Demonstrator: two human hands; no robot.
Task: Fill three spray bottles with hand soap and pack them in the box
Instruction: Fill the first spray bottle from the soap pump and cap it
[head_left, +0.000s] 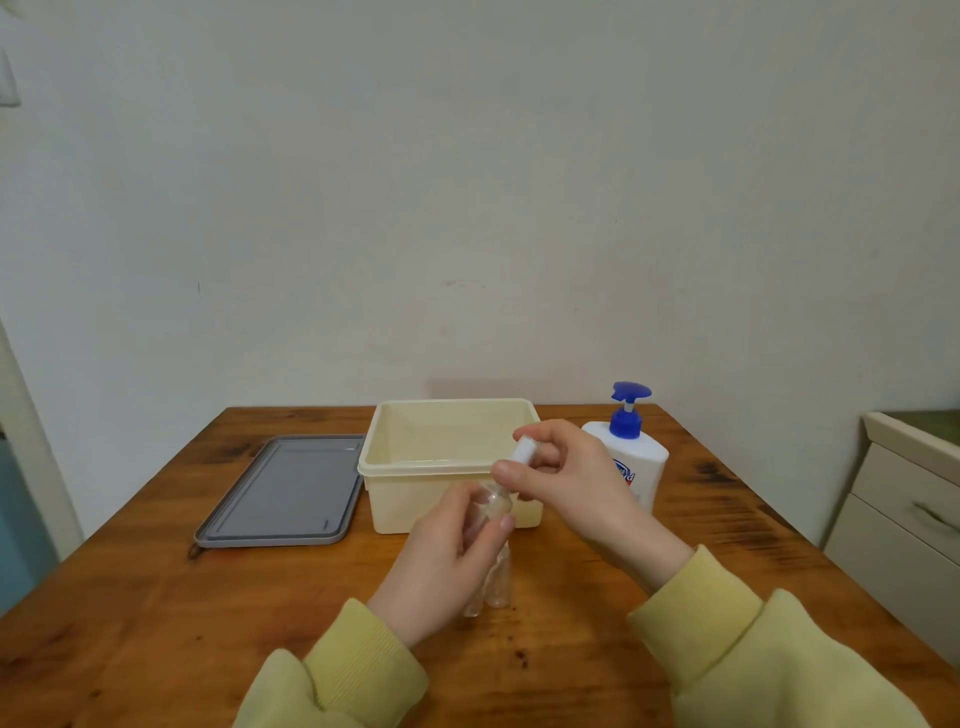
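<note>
Fingers (457, 512) of left hand (441, 566) are curled round spray bottle (493, 501), cap (523, 450) pinched by right hand (569, 480) — judged light, slick; best held mid-body.

Spray bottle (493, 503) in both hands (441, 561)

Single head-worn view, facing forward-down across tabletop (156, 623) toward wall (467, 182); hands close, lower centre.
</note>
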